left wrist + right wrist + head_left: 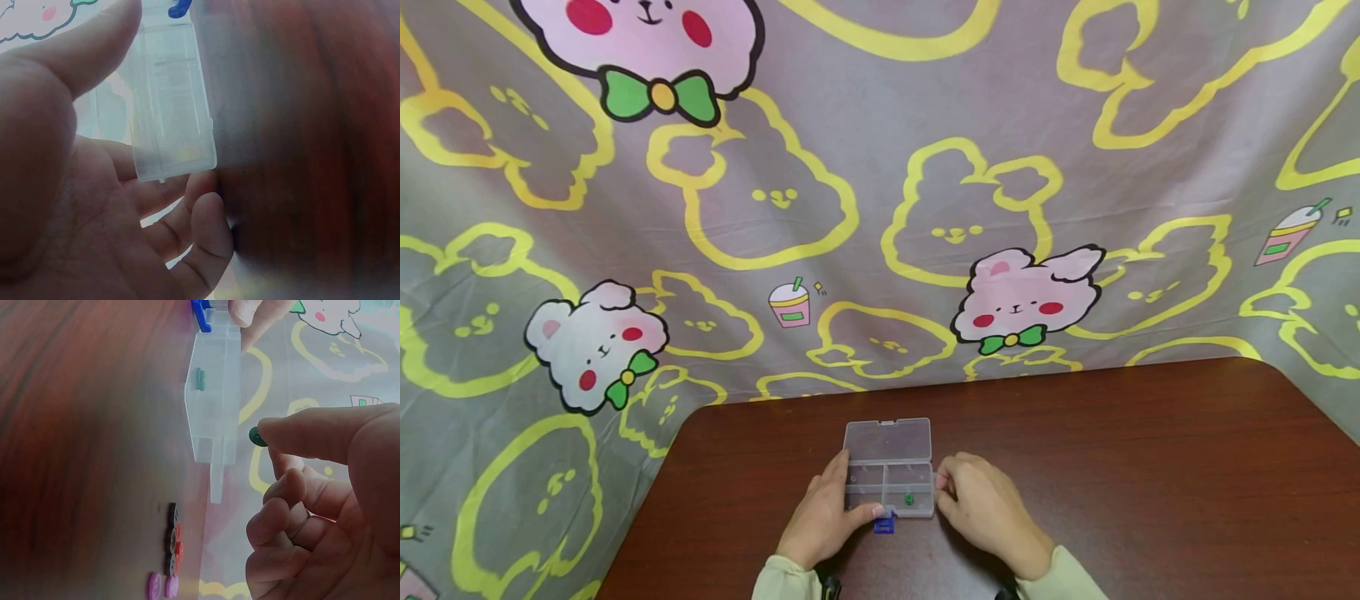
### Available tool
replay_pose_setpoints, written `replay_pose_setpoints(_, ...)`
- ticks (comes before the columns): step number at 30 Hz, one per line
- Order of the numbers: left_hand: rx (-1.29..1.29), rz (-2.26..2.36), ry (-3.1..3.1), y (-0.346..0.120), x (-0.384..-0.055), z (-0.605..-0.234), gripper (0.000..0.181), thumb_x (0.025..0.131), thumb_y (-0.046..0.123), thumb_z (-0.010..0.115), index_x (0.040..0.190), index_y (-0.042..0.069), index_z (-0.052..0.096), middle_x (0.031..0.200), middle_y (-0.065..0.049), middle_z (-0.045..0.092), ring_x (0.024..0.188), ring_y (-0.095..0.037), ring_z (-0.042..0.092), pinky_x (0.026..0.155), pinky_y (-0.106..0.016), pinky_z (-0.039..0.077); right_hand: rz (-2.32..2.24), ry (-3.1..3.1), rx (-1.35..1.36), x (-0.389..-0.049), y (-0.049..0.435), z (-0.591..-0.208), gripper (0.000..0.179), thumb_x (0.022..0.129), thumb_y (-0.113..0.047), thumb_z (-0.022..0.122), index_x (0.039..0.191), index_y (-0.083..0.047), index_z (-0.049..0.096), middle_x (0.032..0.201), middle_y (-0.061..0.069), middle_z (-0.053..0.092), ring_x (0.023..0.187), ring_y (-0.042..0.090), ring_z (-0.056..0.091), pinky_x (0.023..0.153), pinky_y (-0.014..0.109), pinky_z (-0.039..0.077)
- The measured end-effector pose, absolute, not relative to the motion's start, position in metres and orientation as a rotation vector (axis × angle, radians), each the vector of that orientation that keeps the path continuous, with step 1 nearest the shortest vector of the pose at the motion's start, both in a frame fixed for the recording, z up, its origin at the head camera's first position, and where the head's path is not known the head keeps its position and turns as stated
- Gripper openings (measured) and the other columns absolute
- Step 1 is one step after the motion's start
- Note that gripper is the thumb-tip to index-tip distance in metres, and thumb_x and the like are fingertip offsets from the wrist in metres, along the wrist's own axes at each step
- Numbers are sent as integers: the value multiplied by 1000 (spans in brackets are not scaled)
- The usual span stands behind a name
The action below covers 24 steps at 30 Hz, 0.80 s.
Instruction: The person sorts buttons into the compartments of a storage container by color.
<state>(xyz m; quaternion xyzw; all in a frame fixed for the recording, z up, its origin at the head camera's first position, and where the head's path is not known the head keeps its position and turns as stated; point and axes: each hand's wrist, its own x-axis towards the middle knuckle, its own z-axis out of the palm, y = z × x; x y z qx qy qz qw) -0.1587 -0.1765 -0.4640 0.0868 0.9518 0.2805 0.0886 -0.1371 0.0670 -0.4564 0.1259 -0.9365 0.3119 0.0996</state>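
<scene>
A clear plastic compartment box (887,462) lies on the table with its lid raised and folded back. My left hand (827,510) holds it from the left, thumb at the front edge near the blue latch (884,525) and fingers along the side. One green button (908,498) rests in the front right compartment. Beside the box's right end, my right hand (992,508) pinches another green button (255,437) between thumb and index finger. That button is hidden by the hand in the head view.
Black buttons (173,515), red buttons (179,549) and purple buttons (154,585) lie on the brown wooden table (1150,467) in the right wrist view. A patterned cloth (880,208) hangs behind the table's far edge.
</scene>
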Motion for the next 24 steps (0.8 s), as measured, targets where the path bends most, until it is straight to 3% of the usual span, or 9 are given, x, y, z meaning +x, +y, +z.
replay_pose_setpoints(24,258,830,2821,-176,-158,-463,101,85,51,76,154,-6,30,156,-29,33,138,-56,33,108,-65,33,932,-2732,458,-139,54,-459,22,77,-14,80,73,-23,60,69,-14,43,63,3,40,52,23,35)
